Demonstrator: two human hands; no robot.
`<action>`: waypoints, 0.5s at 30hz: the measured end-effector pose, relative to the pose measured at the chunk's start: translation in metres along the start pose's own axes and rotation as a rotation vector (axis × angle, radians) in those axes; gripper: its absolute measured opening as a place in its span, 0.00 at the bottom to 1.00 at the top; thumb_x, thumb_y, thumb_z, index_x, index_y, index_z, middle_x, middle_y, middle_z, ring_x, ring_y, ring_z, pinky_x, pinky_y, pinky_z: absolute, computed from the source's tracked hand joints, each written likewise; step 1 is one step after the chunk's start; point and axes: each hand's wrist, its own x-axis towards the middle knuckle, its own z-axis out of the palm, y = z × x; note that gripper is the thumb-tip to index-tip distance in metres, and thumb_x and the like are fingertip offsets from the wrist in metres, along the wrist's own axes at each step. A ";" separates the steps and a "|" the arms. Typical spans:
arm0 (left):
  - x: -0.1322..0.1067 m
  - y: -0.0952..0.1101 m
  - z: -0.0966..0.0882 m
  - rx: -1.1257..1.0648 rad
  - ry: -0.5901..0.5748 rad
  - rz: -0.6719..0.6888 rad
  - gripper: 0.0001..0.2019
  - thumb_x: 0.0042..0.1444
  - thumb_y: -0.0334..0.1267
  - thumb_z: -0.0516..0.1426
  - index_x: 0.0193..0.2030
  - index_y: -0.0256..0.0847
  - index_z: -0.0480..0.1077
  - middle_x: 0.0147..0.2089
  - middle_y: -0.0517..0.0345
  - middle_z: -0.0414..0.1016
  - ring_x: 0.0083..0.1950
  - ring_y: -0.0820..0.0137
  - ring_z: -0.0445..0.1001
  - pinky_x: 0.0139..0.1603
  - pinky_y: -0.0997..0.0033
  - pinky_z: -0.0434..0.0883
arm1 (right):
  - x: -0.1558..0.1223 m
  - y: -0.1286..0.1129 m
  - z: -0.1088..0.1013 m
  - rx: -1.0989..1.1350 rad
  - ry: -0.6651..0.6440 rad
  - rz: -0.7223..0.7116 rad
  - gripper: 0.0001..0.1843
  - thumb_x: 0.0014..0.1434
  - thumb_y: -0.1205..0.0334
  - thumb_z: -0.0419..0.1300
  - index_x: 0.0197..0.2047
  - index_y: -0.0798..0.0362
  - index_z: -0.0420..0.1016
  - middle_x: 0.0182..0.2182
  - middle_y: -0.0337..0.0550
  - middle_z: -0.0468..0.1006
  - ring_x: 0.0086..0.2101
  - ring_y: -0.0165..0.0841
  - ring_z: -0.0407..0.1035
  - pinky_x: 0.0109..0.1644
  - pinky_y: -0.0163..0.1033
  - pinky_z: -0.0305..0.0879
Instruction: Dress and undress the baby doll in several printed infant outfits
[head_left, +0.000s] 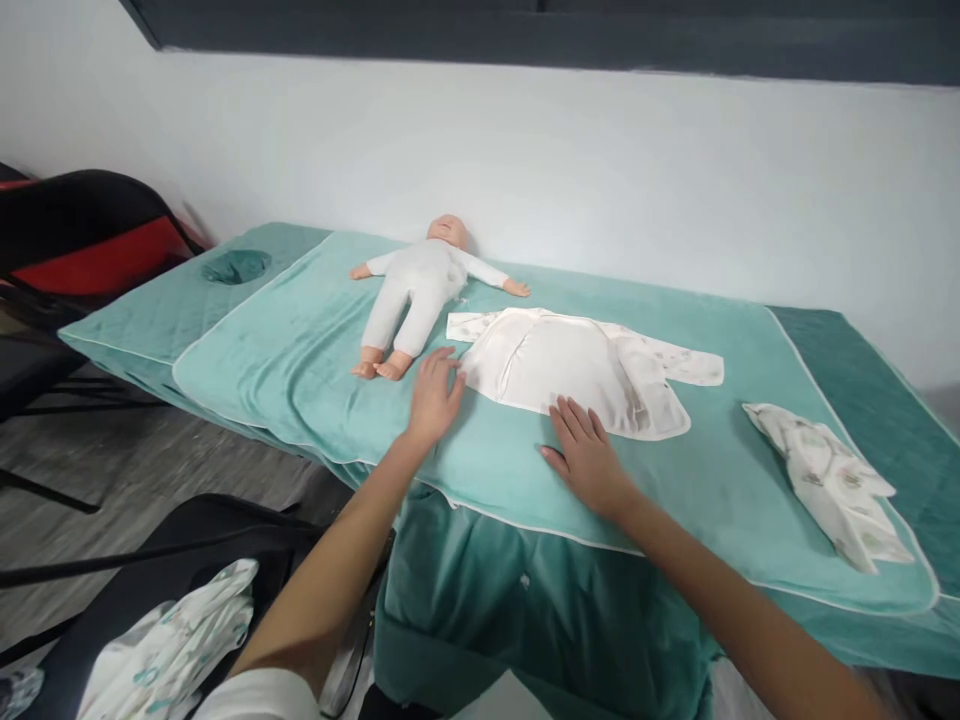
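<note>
A white long-sleeved baby top (570,360) lies spread out, front opened, on the teal bed cover (712,500). At its left edge rests my left hand (435,398), fingers extended, close to the fabric. My right hand (589,460) lies flat with its fingertips on the lower hem. Neither hand grasps anything. Behind and left of the top, a baby doll (420,285) in a white suit lies on its back, arms spread and feet toward me.
A folded patterned baby garment (832,480) lies at the bed's right end. The bed has a face hole (236,267) at the left. Patterned cloth (180,630) lies on a black chair (225,530) at lower left. A white wall (525,160) stands behind.
</note>
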 end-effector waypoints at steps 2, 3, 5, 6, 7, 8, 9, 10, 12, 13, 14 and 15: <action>0.016 -0.018 -0.023 0.042 0.061 -0.026 0.08 0.67 0.41 0.53 0.48 0.42 0.70 0.64 0.43 0.73 0.70 0.57 0.68 0.72 0.46 0.63 | 0.030 -0.006 -0.002 0.052 -0.009 -0.030 0.36 0.73 0.47 0.46 0.77 0.53 0.55 0.76 0.54 0.53 0.75 0.48 0.46 0.77 0.62 0.45; 0.025 -0.029 -0.034 0.050 0.090 -0.050 0.09 0.66 0.40 0.54 0.49 0.42 0.70 0.65 0.44 0.72 0.70 0.57 0.67 0.73 0.47 0.62 | 0.050 -0.008 -0.003 0.083 -0.009 -0.041 0.35 0.72 0.47 0.46 0.77 0.53 0.55 0.76 0.54 0.53 0.75 0.48 0.46 0.77 0.62 0.46; 0.044 -0.054 -0.053 0.034 0.142 -0.131 0.11 0.63 0.39 0.56 0.51 0.42 0.70 0.66 0.44 0.71 0.71 0.56 0.66 0.74 0.47 0.61 | 0.100 -0.012 -0.003 0.147 0.004 -0.055 0.35 0.72 0.47 0.47 0.76 0.55 0.57 0.75 0.55 0.55 0.75 0.48 0.48 0.76 0.61 0.48; 0.053 -0.068 -0.060 0.010 0.159 -0.201 0.14 0.61 0.39 0.57 0.53 0.42 0.69 0.68 0.44 0.70 0.71 0.56 0.65 0.74 0.46 0.60 | 0.130 -0.014 -0.001 0.176 0.018 -0.063 0.35 0.71 0.47 0.48 0.75 0.57 0.58 0.75 0.56 0.56 0.74 0.49 0.49 0.76 0.60 0.49; 0.062 -0.082 -0.066 -0.023 0.161 -0.289 0.17 0.60 0.39 0.57 0.56 0.42 0.69 0.69 0.43 0.68 0.71 0.55 0.65 0.74 0.46 0.61 | 0.160 -0.015 0.001 0.198 0.036 -0.075 0.35 0.71 0.48 0.49 0.74 0.59 0.59 0.74 0.58 0.57 0.73 0.50 0.50 0.76 0.59 0.50; 0.071 -0.096 -0.071 -0.065 0.154 -0.392 0.20 0.59 0.40 0.58 0.58 0.42 0.68 0.70 0.43 0.67 0.71 0.54 0.65 0.73 0.45 0.62 | 0.193 -0.015 0.005 0.216 0.051 -0.082 0.35 0.70 0.49 0.50 0.73 0.60 0.59 0.73 0.59 0.59 0.73 0.50 0.52 0.75 0.58 0.51; 0.079 -0.107 -0.074 -0.117 0.135 -0.497 0.23 0.58 0.41 0.59 0.60 0.42 0.67 0.71 0.43 0.66 0.71 0.53 0.66 0.72 0.45 0.63 | 0.225 -0.015 0.008 0.227 0.069 -0.085 0.35 0.70 0.50 0.51 0.73 0.61 0.59 0.72 0.60 0.61 0.72 0.50 0.54 0.75 0.57 0.53; 0.086 -0.117 -0.076 -0.177 0.108 -0.588 0.24 0.57 0.42 0.59 0.61 0.42 0.67 0.70 0.43 0.67 0.70 0.53 0.67 0.70 0.46 0.65 | 0.258 -0.014 0.012 0.229 0.083 -0.078 0.34 0.69 0.52 0.52 0.72 0.62 0.60 0.71 0.62 0.62 0.70 0.51 0.56 0.74 0.58 0.53; 0.100 -0.130 -0.078 -0.306 0.033 -0.696 0.25 0.57 0.45 0.60 0.61 0.42 0.69 0.66 0.44 0.72 0.65 0.52 0.73 0.67 0.47 0.70 | 0.321 -0.013 0.018 0.221 0.124 -0.017 0.32 0.68 0.56 0.53 0.70 0.65 0.61 0.68 0.67 0.65 0.69 0.52 0.58 0.73 0.58 0.54; 0.107 -0.134 -0.078 -0.367 -0.007 -0.727 0.25 0.58 0.47 0.60 0.60 0.43 0.70 0.63 0.46 0.76 0.61 0.53 0.75 0.64 0.48 0.72 | 0.351 -0.012 0.019 0.224 0.136 0.028 0.32 0.68 0.57 0.53 0.69 0.66 0.60 0.67 0.68 0.66 0.68 0.53 0.59 0.72 0.58 0.55; 0.113 -0.137 -0.078 -0.426 -0.052 -0.751 0.25 0.58 0.50 0.61 0.59 0.43 0.72 0.59 0.48 0.79 0.57 0.53 0.78 0.61 0.48 0.74 | 0.378 -0.011 0.020 0.239 0.137 0.088 0.31 0.68 0.56 0.52 0.68 0.67 0.60 0.66 0.69 0.67 0.67 0.54 0.60 0.71 0.57 0.57; 0.119 -0.139 -0.077 -0.488 -0.094 -0.784 0.25 0.57 0.53 0.61 0.58 0.43 0.73 0.55 0.49 0.81 0.53 0.54 0.80 0.58 0.50 0.76 | 0.403 -0.010 0.021 0.267 0.122 0.148 0.31 0.69 0.54 0.51 0.68 0.67 0.59 0.65 0.70 0.68 0.66 0.55 0.62 0.69 0.57 0.59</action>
